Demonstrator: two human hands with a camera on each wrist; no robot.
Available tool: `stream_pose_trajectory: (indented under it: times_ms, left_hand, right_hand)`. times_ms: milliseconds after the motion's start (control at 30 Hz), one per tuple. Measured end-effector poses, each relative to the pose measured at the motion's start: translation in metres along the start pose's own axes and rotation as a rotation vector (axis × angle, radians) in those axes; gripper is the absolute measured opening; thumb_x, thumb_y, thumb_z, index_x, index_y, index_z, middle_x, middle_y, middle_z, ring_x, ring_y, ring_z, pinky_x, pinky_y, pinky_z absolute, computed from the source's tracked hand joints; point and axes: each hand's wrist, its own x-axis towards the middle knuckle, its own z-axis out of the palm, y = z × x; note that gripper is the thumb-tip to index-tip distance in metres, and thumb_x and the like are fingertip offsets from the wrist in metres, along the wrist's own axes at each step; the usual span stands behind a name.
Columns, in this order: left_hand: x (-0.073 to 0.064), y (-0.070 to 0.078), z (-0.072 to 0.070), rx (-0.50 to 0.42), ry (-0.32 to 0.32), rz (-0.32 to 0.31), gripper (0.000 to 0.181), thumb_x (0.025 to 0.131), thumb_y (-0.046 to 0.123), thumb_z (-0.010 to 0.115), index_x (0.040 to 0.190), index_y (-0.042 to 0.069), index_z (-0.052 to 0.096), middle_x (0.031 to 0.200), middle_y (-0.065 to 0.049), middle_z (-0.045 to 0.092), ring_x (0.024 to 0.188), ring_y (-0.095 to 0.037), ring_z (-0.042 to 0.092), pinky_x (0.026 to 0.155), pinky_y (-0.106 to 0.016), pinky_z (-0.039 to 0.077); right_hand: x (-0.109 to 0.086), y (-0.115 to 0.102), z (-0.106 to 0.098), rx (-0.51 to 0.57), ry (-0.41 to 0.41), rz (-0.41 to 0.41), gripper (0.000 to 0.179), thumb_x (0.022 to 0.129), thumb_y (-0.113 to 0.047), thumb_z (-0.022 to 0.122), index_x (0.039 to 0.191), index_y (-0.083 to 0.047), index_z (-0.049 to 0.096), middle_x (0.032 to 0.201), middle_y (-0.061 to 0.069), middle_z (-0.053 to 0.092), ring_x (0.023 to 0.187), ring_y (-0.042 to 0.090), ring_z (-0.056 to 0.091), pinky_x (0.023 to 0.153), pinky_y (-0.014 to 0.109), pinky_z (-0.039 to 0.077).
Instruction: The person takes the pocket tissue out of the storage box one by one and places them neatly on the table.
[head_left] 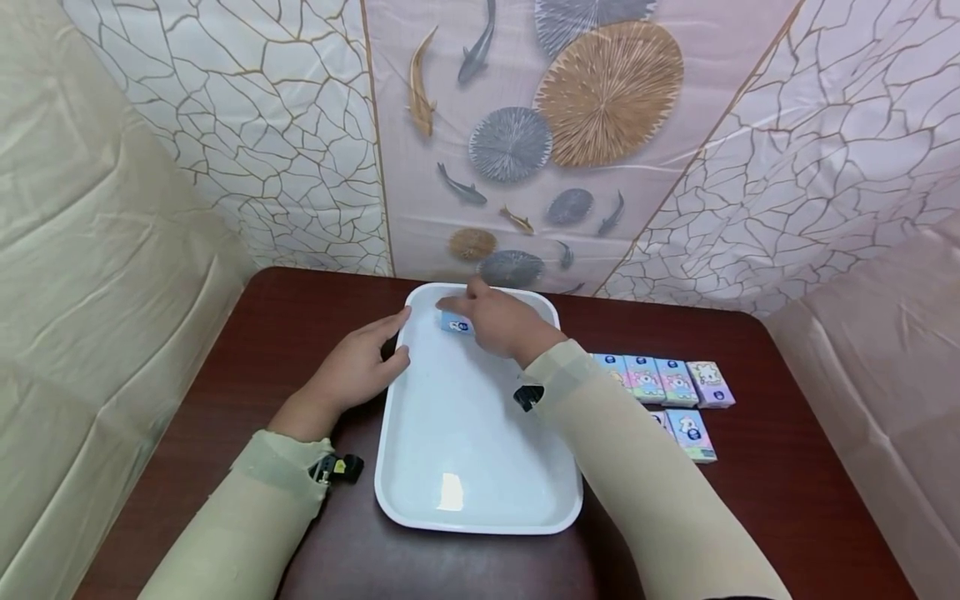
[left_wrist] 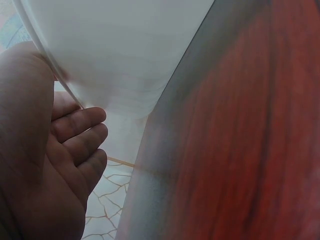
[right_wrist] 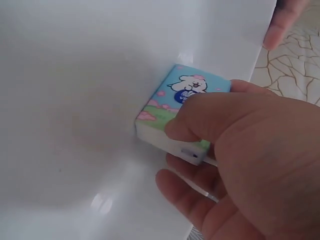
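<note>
A white tray [head_left: 480, 450] lies lengthwise on the table in the head view. At its far end my right hand [head_left: 506, 321] holds a small blue tissue pack [head_left: 456, 323]. The right wrist view shows the pack [right_wrist: 172, 100] with a cartoon puppy on top; the right thumb presses on it and the fingers are around its side and below. My left hand [head_left: 363, 362] grips the tray's left rim. In the left wrist view the left hand [left_wrist: 65, 135] has several fingers loosely bent outside the tray wall [left_wrist: 115, 55].
Right of the tray, several tissue packs [head_left: 645, 379] stand in a row, with another pack [head_left: 692, 435] in front; the right sleeve hides part of them. The dark wooden table [head_left: 217, 375] meets a patterned cloth [head_left: 300, 142] at the back.
</note>
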Motion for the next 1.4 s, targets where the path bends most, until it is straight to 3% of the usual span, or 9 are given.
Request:
stream_pose_trajectory:
  times_ms: [233,533,867,1133,1400]
  left_hand:
    - [0.001,0.003,0.000,0.001,-0.008,0.001,0.068,0.105,0.040,0.055,0.167,0.028,0.030,0.169,0.002,0.040,0.153,-0.023,0.043,0.120,-0.052,0.044]
    - [0.001,0.001,0.000,0.007,-0.015,-0.010,0.068,0.105,0.041,0.055,0.167,0.029,0.029,0.169,0.003,0.039,0.154,-0.022,0.042,0.122,-0.051,0.042]
    - [0.000,0.000,0.000,0.011,-0.011,-0.016,0.068,0.105,0.040,0.055,0.167,0.029,0.030,0.169,0.001,0.040,0.155,-0.023,0.041,0.122,-0.052,0.041]
    - [0.000,0.000,0.000,0.016,-0.008,-0.006,0.068,0.105,0.040,0.055,0.167,0.028,0.029,0.169,0.001,0.040,0.155,-0.024,0.041,0.122,-0.053,0.041]
    - [0.000,0.000,-0.001,0.008,-0.008,0.012,0.068,0.105,0.039,0.055,0.167,0.026,0.029,0.169,0.001,0.039,0.155,-0.023,0.039,0.123,-0.051,0.041]
  right_hand:
    - [-0.001,0.000,0.001,0.092,-0.038,0.062,0.063,0.110,-0.007,0.047,0.157,-0.048,0.042,0.157,0.008,0.040,0.123,0.021,0.060,0.096,0.038,0.057]
    - [-0.004,0.001,-0.005,0.107,-0.039,0.058,0.066,0.105,-0.004,0.055,0.157,-0.044,0.044,0.152,0.010,0.046,0.117,0.021,0.059,0.096,0.039,0.057]
    - [-0.021,0.009,-0.011,0.084,0.048,-0.005,0.057,0.098,-0.009,0.069,0.147,-0.035,0.056,0.132,0.010,0.058,0.102,0.020,0.062,0.088,0.035,0.059]
    - [-0.046,0.017,-0.010,0.148,0.165,-0.063,0.044,0.097,-0.013,0.070,0.139,-0.026,0.065,0.122,0.005,0.063,0.097,0.018,0.059,0.083,0.034,0.057]
    - [-0.072,0.021,-0.020,0.257,0.210,0.000,0.043,0.098,-0.019,0.071,0.140,-0.026,0.065,0.122,0.003,0.065,0.100,0.019,0.064,0.081,0.035,0.060]
